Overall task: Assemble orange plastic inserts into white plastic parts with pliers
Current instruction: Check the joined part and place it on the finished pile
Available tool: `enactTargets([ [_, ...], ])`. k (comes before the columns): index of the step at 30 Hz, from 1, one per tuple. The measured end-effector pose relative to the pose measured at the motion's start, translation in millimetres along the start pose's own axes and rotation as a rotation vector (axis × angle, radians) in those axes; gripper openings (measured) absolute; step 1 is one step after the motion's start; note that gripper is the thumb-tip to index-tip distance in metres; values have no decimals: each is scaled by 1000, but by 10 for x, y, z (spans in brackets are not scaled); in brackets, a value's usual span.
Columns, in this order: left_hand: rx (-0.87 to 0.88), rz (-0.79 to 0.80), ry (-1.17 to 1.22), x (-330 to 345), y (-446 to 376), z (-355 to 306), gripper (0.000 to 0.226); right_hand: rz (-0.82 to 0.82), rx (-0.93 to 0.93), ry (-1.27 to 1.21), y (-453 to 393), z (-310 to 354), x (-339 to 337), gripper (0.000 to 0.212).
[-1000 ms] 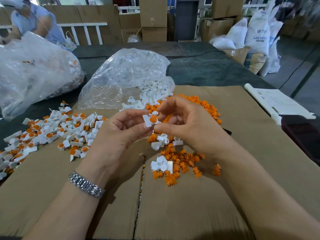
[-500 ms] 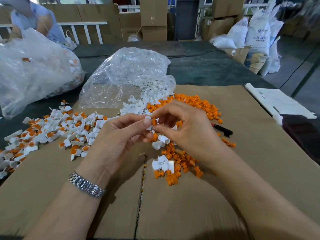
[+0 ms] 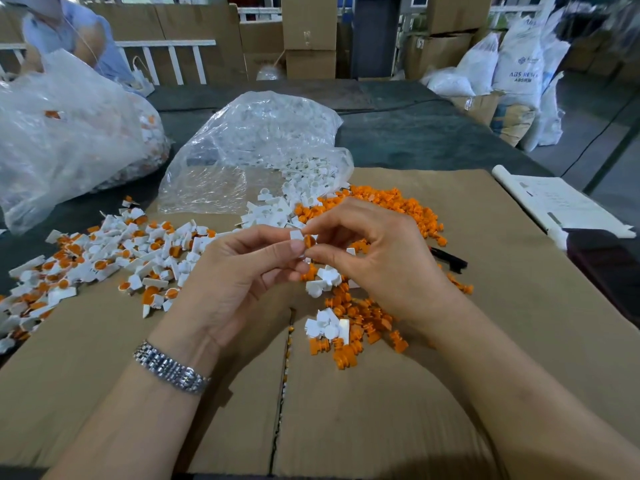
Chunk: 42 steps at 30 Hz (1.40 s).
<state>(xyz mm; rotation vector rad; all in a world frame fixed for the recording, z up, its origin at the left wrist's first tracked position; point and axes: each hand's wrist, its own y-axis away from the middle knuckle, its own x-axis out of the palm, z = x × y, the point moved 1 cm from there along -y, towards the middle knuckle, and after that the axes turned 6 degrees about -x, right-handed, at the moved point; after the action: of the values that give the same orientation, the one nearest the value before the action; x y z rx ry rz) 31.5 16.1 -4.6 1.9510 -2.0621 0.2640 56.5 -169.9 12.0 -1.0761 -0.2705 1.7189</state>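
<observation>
My left hand [image 3: 239, 282] pinches a small white plastic part [image 3: 296, 235] between thumb and fingers. My right hand [image 3: 377, 258] meets it fingertip to fingertip and pinches an orange insert [image 3: 309, 241] that sits against the white part. Both hands hover over the cardboard sheet [image 3: 381, 410]. Loose orange inserts [image 3: 384, 202] lie heaped behind and under my right hand. Loose white parts [image 3: 273, 211] lie beside them. A spread of joined white-and-orange pieces [image 3: 114, 258] lies to the left. A black-handled tool [image 3: 450, 260], only partly visible, lies just right of my right hand.
A clear bag of white parts [image 3: 256, 147] lies behind the hands. A bigger clear bag [image 3: 69, 133] sits at the far left. A rolled paper sheet [image 3: 554, 202] lies at the right. Another person [image 3: 69, 36] is at the back left. Boxes and sacks stand beyond the table.
The hands have stayed together at the same spot. The right hand's fingers have shifted on the orange insert, and the white part shows again above the left thumb.
</observation>
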Motion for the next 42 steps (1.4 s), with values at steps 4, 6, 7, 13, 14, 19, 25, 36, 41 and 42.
enactTargets([
  [4,1,-26,-13,24,8,-4,18,62,22,15,2,-4,-13,25],
  [6,2,-54,-13,33,5,0,15,93,87,51,-14,-46,-62,31],
  [7,3,-73,-14,38,3,1,13,89,149,124,-22,-91,-104,33],
  [13,5,-158,-31,32,6,7,17,354,740,791,68,-460,-344,63],
  [14,11,-165,-34,25,5,6,17,396,751,808,83,-487,-330,63],
  [19,28,-180,-19,13,0,-1,17,376,714,858,54,-473,-264,43],
  [25,46,-223,0,-9,-5,-15,11,127,675,551,-41,-279,-399,22],
  [36,80,-190,136,-25,21,-38,16,515,817,-322,-57,359,-225,19],
  [41,68,-200,114,6,22,-36,13,494,751,-279,-42,408,-121,18],
  [42,70,-201,110,7,25,-39,13,490,739,-249,-41,413,-103,19],
])
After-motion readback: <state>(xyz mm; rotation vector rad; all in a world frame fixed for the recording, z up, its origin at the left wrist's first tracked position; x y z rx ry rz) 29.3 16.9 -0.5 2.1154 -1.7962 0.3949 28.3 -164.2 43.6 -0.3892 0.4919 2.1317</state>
